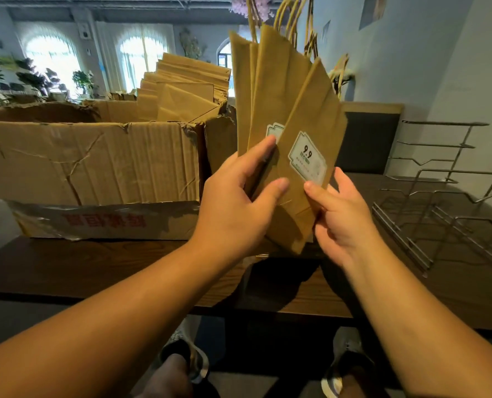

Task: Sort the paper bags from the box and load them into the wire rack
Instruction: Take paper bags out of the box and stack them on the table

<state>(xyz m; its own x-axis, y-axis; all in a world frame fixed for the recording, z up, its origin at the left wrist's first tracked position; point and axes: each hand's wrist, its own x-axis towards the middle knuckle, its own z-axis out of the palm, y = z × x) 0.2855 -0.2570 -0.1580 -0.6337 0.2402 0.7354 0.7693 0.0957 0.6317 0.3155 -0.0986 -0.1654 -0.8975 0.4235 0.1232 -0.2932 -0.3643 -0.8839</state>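
Nearest the camera, two bare forearms reaching forward over the dark wooden table (101, 271), with shoes (345, 366) visible on the floor below its edge.

Left hand (239, 202) curled round the lower part of a fan of paper bags (285, 116), thumb pressed across the front sheet, fingers wrapped behind the bundle. Right hand (339, 214) pinching the lower right edge of the frontmost bag, thumb on the face just below the label, fingers behind.

Bags held upright above the table, between the box and the rack, splayed like cards. Flat-folded brown kraft paper, matte, with creases along the folds and a folded base flap at the bottom. Twisted paper-cord handles (290, 18) of the same tan colour sticking up from the tops. White sticker label (308, 159) with a green scalloped border on the front bag, printed "9.9" above smaller text too fine to read; a second, similar label peeking out on the bag behind, partly covered by the left fingers.

To the left, a battered cardboard box (89, 162) standing on the table, front panel creased and torn, red printing along its taped lower strip. More flat brown bags (181, 90) stacked on end inside, rising above the rim.

To the right, a silver wire rack (440, 208) on the table, holding no bags.

Beyond, arched windows (141, 56) and potted plants (35, 76).
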